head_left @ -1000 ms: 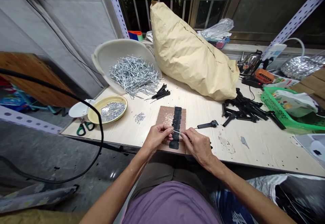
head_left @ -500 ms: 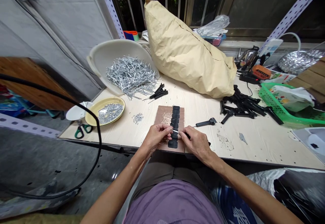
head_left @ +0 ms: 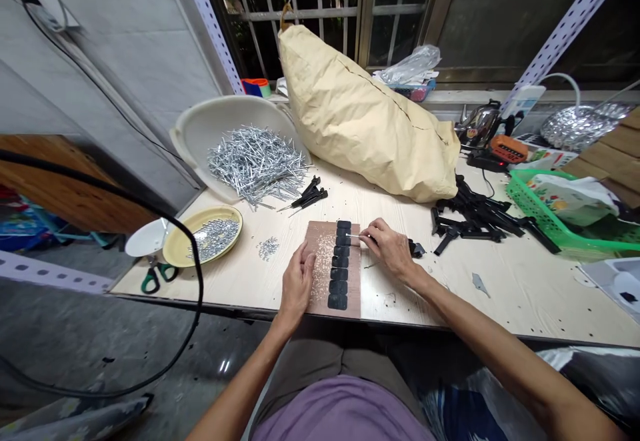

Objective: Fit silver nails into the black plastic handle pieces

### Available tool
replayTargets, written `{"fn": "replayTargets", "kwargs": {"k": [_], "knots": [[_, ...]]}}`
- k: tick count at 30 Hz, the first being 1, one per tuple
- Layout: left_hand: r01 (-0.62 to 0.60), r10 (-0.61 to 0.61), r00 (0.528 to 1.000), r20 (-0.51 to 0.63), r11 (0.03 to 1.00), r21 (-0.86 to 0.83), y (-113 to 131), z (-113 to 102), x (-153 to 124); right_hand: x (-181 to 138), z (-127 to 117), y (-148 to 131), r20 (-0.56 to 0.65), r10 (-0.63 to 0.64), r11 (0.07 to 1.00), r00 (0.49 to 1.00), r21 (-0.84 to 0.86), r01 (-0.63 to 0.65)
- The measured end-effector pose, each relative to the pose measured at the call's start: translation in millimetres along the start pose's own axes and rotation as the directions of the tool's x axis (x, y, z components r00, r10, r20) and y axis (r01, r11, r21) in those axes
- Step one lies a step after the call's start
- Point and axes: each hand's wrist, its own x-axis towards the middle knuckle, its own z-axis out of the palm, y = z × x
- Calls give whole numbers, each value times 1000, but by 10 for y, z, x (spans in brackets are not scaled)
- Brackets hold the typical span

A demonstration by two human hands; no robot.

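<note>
My right hand (head_left: pixel 389 249) is closed in a pinch on a thin silvery metal rod (head_left: pixel 354 235), whose tip is over the upper part of a row of black rounded pads (head_left: pixel 339 273). These pads lie on a brown board (head_left: pixel 320 229) scattered with pale specks. At the board's left side rests my left hand (head_left: pixel 297 282), fingers stretched out and holding nothing. Partly hidden behind my right hand is a black-handled piece (head_left: pixel 416 249). Left of the board sits a small heap of tiny metal parts (head_left: pixel 269 248).
A tilted white basin (head_left: pixel 200 131) holds many metal rods (head_left: pixel 257 161). Near it are black-handled pieces (head_left: pixel 310 194), a yellow dish (head_left: pixel 175 247) of small metal parts, and scissors (head_left: pixel 151 281). A large paper sack (head_left: pixel 365 121), piled black parts (head_left: pixel 475 211) and a green basket (head_left: pixel 540 217) stand beyond.
My hands have come apart. The left went from the rod to the board's left side; the right carried the rod toward the far end of the black row. The camera view has tilted up slightly.
</note>
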Motion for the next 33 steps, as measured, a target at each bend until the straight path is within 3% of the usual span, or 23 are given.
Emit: {"fn": "replayTargets", "kwargs": {"k": [4,7,10,12,13,16,18,19,22,23,24,27,29,30,33], "knots": [[-9,9,1000,-1,996,85,10,32,-39,258,174,205,24,-53,998,998,-25,54],[4,-3,1000,-10,997,79,28,34,-49,115,256,155,33,-134,991,990,31,133],[14,-13,1000,-23,998,63,29,30,-46,-177,280,17,62,-400,913,915,116,391],[15,-14,1000,-22,998,58,29,28,-43,-244,268,-22,65,-511,856,857,131,500],[15,-14,1000,-20,998,59,31,28,-43,-217,257,-13,60,-501,861,863,132,491],[18,-16,1000,-22,998,66,37,27,-41,-37,219,71,21,-314,943,949,128,309],[24,-22,999,-30,998,66,36,29,-38,-14,201,90,16,-284,951,959,130,279],[27,-25,999,-34,997,66,33,30,-36,-55,197,78,22,-333,935,943,135,327],[23,-21,999,-37,997,73,22,37,-28,-238,193,18,66,-607,790,792,158,593],[20,-17,999,-36,997,79,18,38,-25,-260,190,15,70,-635,768,769,159,620],[17,-14,999,-36,996,86,16,40,-24,-248,185,26,67,-608,790,791,153,594],[14,-10,999,-40,994,106,12,41,-21,-109,165,101,32,-359,928,933,125,352],[11,-6,999,-44,994,111,13,43,-21,-92,158,112,32,-338,936,941,120,332],[7,-2,999,-47,994,111,13,45,-22,-127,158,94,41,-401,911,915,119,394],[-11,16,999,-42,994,106,10,52,-24,-271,176,10,89,-626,778,775,141,612]]}}
